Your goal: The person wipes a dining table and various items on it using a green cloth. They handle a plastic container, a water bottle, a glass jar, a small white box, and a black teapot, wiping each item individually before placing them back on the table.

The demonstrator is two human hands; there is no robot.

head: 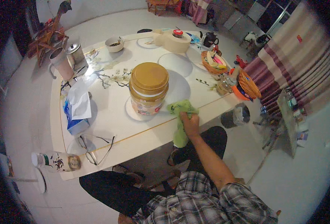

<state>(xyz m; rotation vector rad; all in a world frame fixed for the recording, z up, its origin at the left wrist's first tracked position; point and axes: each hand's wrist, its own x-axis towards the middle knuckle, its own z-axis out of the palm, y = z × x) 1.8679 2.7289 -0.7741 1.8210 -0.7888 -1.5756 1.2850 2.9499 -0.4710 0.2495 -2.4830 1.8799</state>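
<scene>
At the near edge of the white table (pixel 142 134), my right hand (pixel 191 124) is closed around a crumpled green cloth (pixel 181 137). Part of the cloth lies on the tabletop and the rest hangs over the edge. Just left of it stands a large plastic jar (pixel 149 86), upright, with a gold screw lid and a printed label. My left hand is out of view; only a small patch of skin shows at the bottom rim beside my shirt. A pair of eyeglasses (pixel 95 148) lies unfolded near the table's left front edge.
Leftwards are a tissue pack (pixel 79 124), a clear white-capped bottle (pixel 58 161), a pink mug (pixel 62 64) and a metal canister (pixel 76 56). A bowl (pixel 115 44) and a wide tape roll (pixel 177 43) sit farther back. Wicker baskets (pixel 209 67) and a glass jar (pixel 225 84) stand right.
</scene>
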